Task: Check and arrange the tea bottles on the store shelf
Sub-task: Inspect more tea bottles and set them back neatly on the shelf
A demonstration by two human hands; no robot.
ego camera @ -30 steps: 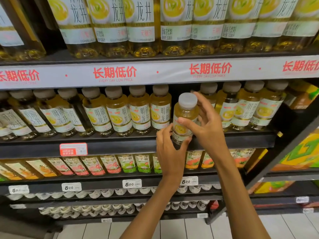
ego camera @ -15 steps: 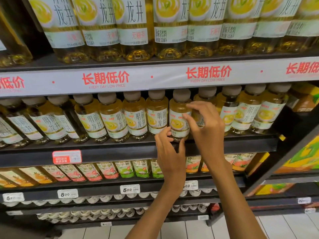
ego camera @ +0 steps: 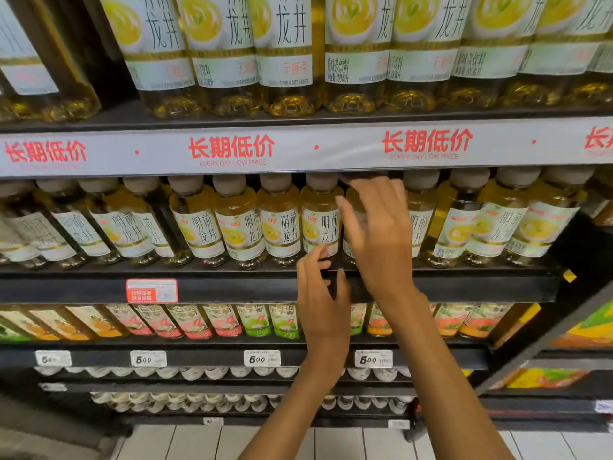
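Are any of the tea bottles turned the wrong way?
Yes. On the middle shelf, one bottle left of centre shows a dark side instead of its label. Another bottle, right of the right hand, shows mostly its side. The rest face front.

Both my bare forearms rise from the bottom edge and lean a little to each other. My left hand is lower, its back to me, the fingers loose and slightly bent, the thumb standing apart to the right. My right hand is higher and just above it, wrist bent forward, the fingers spread and reaching forward, a bit blurred. The two hands are near but do not touch
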